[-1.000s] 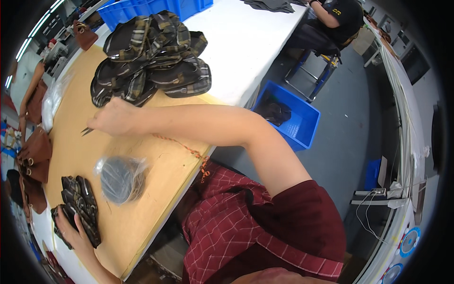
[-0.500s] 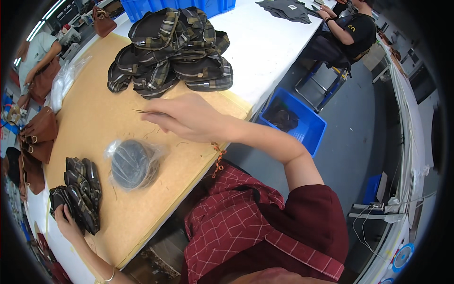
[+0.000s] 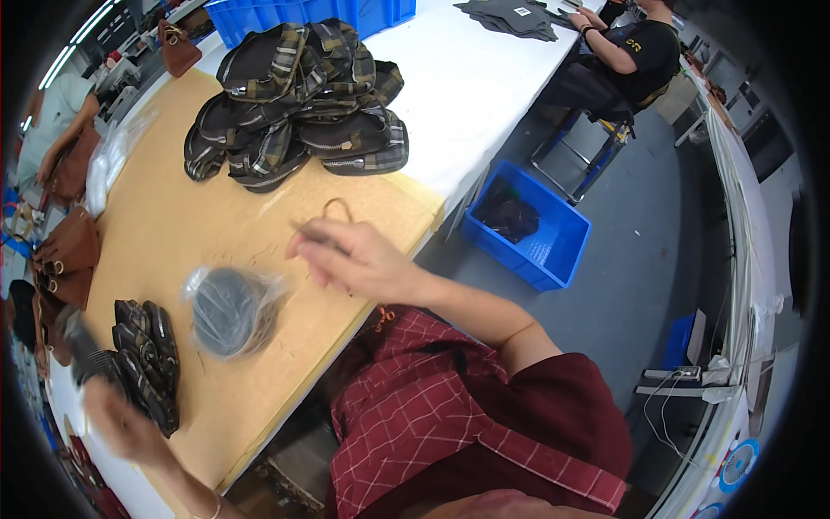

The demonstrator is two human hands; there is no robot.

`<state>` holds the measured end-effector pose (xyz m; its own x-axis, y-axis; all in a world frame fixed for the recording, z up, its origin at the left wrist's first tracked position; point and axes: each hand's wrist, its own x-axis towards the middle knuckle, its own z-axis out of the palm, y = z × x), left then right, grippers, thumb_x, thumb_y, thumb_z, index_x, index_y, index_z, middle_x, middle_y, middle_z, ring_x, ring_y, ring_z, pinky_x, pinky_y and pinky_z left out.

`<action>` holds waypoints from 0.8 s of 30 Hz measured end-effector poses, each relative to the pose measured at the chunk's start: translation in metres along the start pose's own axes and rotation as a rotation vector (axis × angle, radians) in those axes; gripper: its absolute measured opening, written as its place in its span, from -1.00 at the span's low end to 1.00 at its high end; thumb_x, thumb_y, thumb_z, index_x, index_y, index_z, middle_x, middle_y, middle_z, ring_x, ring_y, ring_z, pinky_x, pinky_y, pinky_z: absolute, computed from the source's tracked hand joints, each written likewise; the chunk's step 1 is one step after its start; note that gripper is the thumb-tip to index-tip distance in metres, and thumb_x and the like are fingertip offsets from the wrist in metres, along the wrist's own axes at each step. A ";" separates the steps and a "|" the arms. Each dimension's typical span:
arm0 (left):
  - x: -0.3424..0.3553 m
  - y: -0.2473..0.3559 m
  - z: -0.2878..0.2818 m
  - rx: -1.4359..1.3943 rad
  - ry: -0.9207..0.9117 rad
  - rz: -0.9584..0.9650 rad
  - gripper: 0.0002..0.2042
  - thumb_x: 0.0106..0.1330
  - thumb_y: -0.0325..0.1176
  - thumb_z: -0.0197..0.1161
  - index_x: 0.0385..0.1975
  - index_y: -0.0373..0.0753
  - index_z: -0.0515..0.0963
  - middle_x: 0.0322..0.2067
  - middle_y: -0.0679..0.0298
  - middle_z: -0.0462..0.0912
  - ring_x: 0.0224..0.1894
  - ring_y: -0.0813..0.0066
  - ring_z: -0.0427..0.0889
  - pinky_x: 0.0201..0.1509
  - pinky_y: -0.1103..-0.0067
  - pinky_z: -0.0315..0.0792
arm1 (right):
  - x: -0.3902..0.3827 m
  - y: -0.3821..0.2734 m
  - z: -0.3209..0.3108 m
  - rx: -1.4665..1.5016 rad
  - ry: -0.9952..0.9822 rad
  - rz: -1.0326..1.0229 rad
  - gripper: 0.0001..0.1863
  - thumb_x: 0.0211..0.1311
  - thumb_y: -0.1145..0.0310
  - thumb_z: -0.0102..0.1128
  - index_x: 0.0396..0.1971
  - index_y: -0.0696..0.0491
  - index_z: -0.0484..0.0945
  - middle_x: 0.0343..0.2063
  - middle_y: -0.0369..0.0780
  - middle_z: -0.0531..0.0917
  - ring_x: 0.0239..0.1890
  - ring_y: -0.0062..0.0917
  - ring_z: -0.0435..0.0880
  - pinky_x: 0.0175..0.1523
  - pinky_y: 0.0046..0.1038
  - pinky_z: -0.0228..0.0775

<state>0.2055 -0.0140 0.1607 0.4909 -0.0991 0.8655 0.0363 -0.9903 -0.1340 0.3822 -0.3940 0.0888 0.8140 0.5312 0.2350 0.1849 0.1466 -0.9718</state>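
Note:
My left hand (image 3: 125, 424), blurred by motion, is closed on a dark plaid fabric pouch (image 3: 85, 350) lifted at the table's left edge. Right beside it lies a small stack of similar pouches (image 3: 147, 355). Over the near side of the table, my right hand (image 3: 359, 259) is closed round small scissors (image 3: 337, 206). One brown handle loop stands up above its fingers; the blades are smeared and partly hidden. Between my hands sits a dark round object in clear plastic wrap (image 3: 226, 311). A large heap of plaid pouches (image 3: 298, 108) lies farther off.
Brown bags (image 3: 67, 259) and clear plastic bags (image 3: 111, 160) line the table's left side. A blue crate (image 3: 303, 10) stands behind the heap. Loose threads lie on the tan tabletop (image 3: 259, 389). To the right are a blue floor bin (image 3: 553, 251) and a seated person (image 3: 635, 56).
My left hand has lifted a pouch from the small stack, to the left. My right hand has moved nearer to me, and the scissors have turned in it. The view has shifted slightly.

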 end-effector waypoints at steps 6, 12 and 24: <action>-0.008 0.086 0.046 -0.477 -0.508 0.142 -0.85 0.29 -0.52 0.29 -0.20 -0.39 0.54 -0.15 0.04 0.57 -0.01 0.01 0.57 0.20 0.23 0.39 | 0.003 0.001 0.002 -0.183 0.041 -0.197 -0.74 0.55 0.30 0.05 -0.06 0.16 0.63 -0.59 -0.26 0.63 -0.52 -0.59 0.64 -0.34 -0.46 0.44; 0.023 0.106 0.043 -0.515 -0.651 -0.025 -0.65 0.25 -0.17 0.43 -0.29 -0.36 0.53 -0.32 0.10 0.53 -0.22 0.12 0.50 -0.01 0.31 0.36 | 0.007 0.010 0.008 -0.160 0.033 -0.130 -0.72 0.48 0.28 0.17 -0.02 0.19 0.59 -0.43 -0.17 0.67 -0.44 -0.57 0.63 -0.26 -0.47 0.47; 0.025 0.078 0.056 -0.949 -0.828 -0.004 -0.73 0.18 -0.31 0.50 -0.38 -0.33 0.54 -0.33 0.18 0.54 -0.19 0.19 0.48 0.00 0.36 0.38 | 0.010 -0.003 0.023 -0.119 -0.010 -0.059 -0.70 0.45 0.34 0.25 0.05 0.19 0.59 -0.42 -0.42 0.47 -0.36 -0.77 0.40 -0.25 -0.64 0.26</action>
<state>0.2691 -0.0883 0.1450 0.9021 -0.3460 0.2580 -0.4314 -0.7039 0.5643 0.3773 -0.3697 0.0947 0.7943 0.5330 0.2915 0.2969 0.0779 -0.9517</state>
